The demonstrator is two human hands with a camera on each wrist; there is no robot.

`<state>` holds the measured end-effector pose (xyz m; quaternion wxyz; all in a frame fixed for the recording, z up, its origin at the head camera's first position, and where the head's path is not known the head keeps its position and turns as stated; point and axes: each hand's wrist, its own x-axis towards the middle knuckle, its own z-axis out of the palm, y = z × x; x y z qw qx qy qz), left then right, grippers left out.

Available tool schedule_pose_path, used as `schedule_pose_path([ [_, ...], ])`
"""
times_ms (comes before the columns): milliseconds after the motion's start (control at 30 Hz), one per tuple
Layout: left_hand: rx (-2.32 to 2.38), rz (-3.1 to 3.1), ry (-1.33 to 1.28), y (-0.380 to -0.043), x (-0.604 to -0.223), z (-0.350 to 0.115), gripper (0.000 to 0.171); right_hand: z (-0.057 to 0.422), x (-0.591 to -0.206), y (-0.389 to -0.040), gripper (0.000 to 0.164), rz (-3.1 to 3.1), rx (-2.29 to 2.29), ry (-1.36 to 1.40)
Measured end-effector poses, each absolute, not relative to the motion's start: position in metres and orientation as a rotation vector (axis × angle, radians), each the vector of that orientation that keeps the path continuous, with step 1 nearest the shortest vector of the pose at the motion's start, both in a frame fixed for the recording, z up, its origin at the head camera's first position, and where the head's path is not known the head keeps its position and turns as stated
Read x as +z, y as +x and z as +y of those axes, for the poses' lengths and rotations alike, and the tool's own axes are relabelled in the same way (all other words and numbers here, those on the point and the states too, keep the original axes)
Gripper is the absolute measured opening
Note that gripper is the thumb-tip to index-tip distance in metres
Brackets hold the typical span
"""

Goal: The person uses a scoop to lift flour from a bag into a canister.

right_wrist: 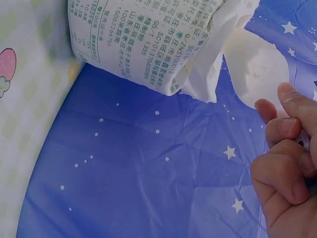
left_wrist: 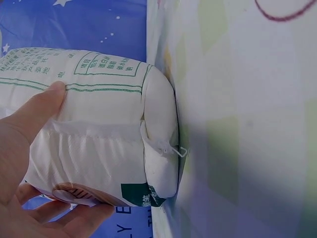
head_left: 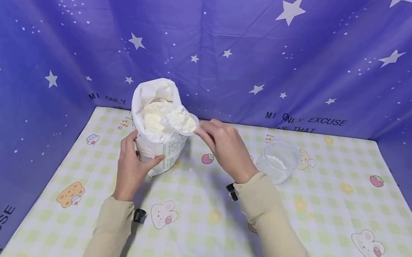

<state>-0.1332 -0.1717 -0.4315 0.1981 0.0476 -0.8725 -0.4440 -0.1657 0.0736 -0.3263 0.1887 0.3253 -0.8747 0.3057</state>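
A white cloth bag [head_left: 160,152] with green print stands at the table's far left, its mouth folded open on pale flour [head_left: 153,117]. Around its lower side curls my left hand [head_left: 135,164], thumb on the front and fingers on the far side, as the left wrist view shows. My right hand [head_left: 229,147] pinches the handle of a scoop [head_left: 191,131] heaped with flour. In the head view the scoop overlaps the bag's right rim. From the right wrist, the scoop's pale underside [right_wrist: 262,69] shows beside the bag's mouth.
A clear round plastic tub [head_left: 280,159] with some white powder at its bottom stands right of my right wrist. The checked tablecloth [head_left: 189,241] covers the table. Behind it hangs a blue starry curtain [head_left: 221,28], close to the bag.
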Motion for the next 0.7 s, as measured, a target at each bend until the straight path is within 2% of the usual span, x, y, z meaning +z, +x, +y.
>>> schedule_pose_path([
  [700,-1.247,-2.443,0.128,-0.134,-0.431,-0.172,0.100,0.100,-0.322,-0.156,0.026,-2.477,0.843,0.832],
])
